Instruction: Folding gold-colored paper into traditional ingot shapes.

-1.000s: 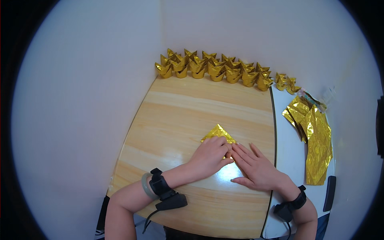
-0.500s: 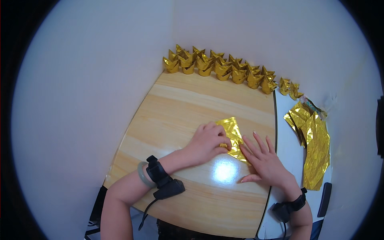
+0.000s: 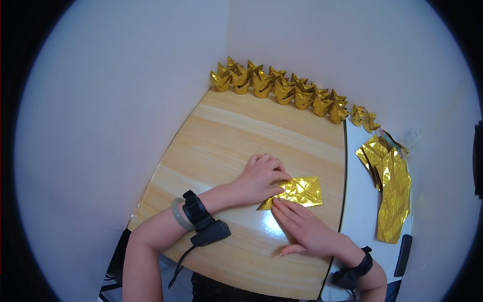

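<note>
A folded sheet of gold foil paper (image 3: pixel 301 191) lies flat on the wooden table (image 3: pixel 236 136). My left hand (image 3: pixel 260 177) rests on its left part, fingers curled and pressing down on the paper. My right hand (image 3: pixel 307 231) lies flat just below it, fingertips touching the sheet's lower left edge. Both wrists carry black bands, and the left one also has a pale bangle.
A row of several folded gold paper shapes (image 3: pixel 282 88) lines the table's far edge against the wall. A stack of loose gold sheets (image 3: pixel 390 186) lies on a white surface (image 3: pixel 359 221) at the right, with a dark flat object (image 3: pixel 403 255) near its front.
The view shifted, and the paper now lies unfolded wider to the right. My right hand slid down below the sheet; my left hand stays pressing on its left part.
</note>
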The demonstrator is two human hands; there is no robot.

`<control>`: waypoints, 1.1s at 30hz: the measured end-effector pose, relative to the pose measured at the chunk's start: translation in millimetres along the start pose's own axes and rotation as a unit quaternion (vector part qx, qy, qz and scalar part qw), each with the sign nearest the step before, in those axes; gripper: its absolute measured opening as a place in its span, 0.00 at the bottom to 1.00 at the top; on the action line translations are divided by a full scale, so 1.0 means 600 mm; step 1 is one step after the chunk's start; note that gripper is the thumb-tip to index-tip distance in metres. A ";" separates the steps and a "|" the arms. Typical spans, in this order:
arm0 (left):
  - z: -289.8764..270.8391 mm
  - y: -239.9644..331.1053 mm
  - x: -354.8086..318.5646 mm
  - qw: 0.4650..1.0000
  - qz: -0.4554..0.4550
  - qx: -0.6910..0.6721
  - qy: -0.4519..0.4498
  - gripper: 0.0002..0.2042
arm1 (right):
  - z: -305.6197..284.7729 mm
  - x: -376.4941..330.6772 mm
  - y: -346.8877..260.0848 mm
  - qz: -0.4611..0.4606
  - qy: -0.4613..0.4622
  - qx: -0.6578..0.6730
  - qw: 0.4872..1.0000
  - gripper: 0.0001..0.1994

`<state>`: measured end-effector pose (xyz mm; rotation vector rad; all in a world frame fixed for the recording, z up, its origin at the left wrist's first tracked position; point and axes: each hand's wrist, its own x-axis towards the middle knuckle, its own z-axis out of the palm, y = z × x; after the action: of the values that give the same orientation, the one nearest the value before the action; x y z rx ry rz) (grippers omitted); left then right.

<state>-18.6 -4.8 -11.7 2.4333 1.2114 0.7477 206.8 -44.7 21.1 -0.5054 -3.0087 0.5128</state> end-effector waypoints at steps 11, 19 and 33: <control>-0.019 0.012 -0.005 0.989 0.055 0.068 -0.122 0.26 | -0.039 -0.052 0.078 0.177 -0.010 -0.094 0.980 0.48; -0.028 0.014 0.001 0.985 0.031 0.006 -0.168 0.32 | -0.055 -0.044 0.090 0.118 0.112 -0.192 0.968 0.36; 0.002 0.024 -0.005 0.974 0.159 -0.137 -0.082 0.15 | -0.029 -0.041 0.080 0.167 0.178 0.124 0.962 0.17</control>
<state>-10.3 -15.7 -6.8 2.4226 0.6165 0.7248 246.9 -4.5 21.9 -0.9737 -2.4835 0.7162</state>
